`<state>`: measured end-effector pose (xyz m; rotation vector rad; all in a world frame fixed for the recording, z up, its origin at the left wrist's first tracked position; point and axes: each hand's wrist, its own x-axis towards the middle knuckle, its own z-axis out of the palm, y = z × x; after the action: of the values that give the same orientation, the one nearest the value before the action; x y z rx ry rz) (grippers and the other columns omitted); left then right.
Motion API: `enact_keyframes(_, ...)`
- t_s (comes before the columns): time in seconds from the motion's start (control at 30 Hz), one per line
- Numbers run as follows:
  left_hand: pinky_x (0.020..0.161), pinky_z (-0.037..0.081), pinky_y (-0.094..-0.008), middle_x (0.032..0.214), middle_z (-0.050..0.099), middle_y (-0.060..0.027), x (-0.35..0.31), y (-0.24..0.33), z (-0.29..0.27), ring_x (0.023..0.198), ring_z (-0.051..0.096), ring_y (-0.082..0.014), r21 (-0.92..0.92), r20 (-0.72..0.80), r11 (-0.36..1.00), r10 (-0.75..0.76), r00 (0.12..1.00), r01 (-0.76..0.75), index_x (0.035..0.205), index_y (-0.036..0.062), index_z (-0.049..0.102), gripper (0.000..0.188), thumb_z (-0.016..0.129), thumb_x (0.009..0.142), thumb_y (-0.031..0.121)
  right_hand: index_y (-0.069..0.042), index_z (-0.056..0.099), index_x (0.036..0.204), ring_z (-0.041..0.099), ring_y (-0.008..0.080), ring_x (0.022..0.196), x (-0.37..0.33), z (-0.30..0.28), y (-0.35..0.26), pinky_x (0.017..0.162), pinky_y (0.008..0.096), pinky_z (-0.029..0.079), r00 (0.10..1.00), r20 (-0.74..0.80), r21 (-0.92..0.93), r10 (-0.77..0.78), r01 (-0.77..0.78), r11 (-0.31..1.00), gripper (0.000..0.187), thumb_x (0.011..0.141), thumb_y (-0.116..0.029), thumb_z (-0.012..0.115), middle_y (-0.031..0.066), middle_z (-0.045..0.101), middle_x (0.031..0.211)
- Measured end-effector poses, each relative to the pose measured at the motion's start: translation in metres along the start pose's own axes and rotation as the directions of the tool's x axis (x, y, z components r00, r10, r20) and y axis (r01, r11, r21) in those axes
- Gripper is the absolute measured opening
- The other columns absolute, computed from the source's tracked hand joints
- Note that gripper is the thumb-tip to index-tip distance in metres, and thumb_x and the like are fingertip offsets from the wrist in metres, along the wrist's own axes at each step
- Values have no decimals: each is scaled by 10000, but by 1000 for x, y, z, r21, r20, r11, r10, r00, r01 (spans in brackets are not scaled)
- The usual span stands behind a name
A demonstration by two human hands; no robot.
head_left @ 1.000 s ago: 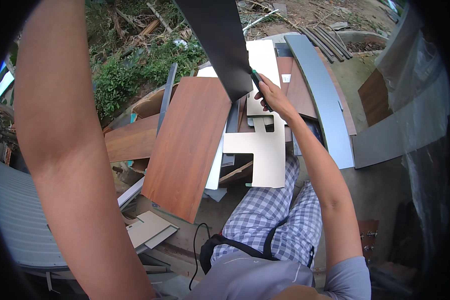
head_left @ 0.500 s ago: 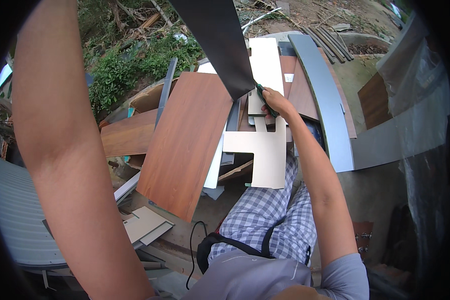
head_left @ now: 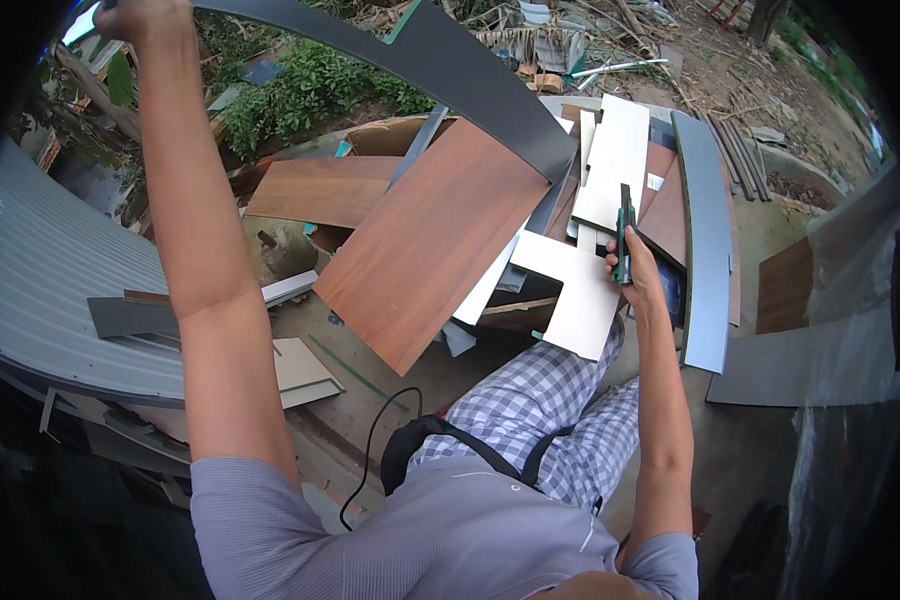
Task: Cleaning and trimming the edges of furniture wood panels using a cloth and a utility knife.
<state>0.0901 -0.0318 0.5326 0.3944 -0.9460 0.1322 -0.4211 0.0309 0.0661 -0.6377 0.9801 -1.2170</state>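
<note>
Upright, green cutter (head_left: 623, 235) within right-hand fingers (head_left: 615, 268) (wrapped).

Your left hand (head_left: 142, 17) is raised high on a straight, outstretched arm with fingers clenched, while your right hand (head_left: 632, 268) reaches forward at full stretch, fingers curled in a grip.

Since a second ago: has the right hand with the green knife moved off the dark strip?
Yes. The right hand with the green knife has come off the dark strip and now sits lower, over the pale cross-shaped board.
</note>
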Motion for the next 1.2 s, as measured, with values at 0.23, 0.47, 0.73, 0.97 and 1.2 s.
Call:
enact_keyframes(0.23, 482, 435, -366, 698, 430, -81, -186, 4, -220, 508, 395, -190, 64, -622, 908, -288, 728, 414, 1024, 99, 322, 224, 429, 951, 281, -100, 472, 975, 517, 85, 567, -75, -45, -33, 486, 235, 461, 991, -63, -44, -122, 119, 992, 250, 966, -350, 486, 28, 551, 769)
enact_keyframes(0.47, 780, 532, -464, 927, 513, -132, -364, 37, -354, 871, 586, -312, -3, -729, 534, -580, 364, 846, 1104, 0, 421, 393, 322, 1003, 367, -90, 469, 994, 509, 78, 595, -106, -67, -41, 525, 224, 455, 976, -114, -114, -185, 172, 978, 268, 962, -355, 496, 23, 546, 778)
enact_keyframes(0.73, 945, 394, -504, 1249, 469, -188, -465, 80, -382, 1127, 475, -356, 310, -792, -247, -601, 106, 918, 1209, 8, 456, 503, 448, 947, 438, -87, 475, 989, 512, 80, 596, -102, -65, -2, 523, 232, 452, 986, -121, -86, -116, 106, 991, 249, 968, -335, 483, 22, 548, 781)
enact_keyframes(0.97, 1055, 284, -439, 1381, 368, -225, -406, 73, -305, 1281, 350, -368, 961, -3, 205, -664, 748, 186, 1373, -23, 335, 641, 497, 942, 423, -82, 488, 1004, 511, 81, 598, -122, -80, 29, 525, 229, 450, 973, -178, -82, -144, 131, 988, 270, 973, -349, 470, 25, 553, 789)
enact_keyframes(1.2, 1084, 124, -615, 1509, 159, -192, -543, 122, -112, 1388, 138, -416, 425, 887, 895, -442, -137, -136, 1438, 121, 274, 1003, 819, 631, 361, -87, 493, 1010, 509, 78, 607, -164, -85, 61, 545, 234, 455, 951, -283, 24, -121, 133, 991, 276, 974, -360, 468, 25, 554, 799)
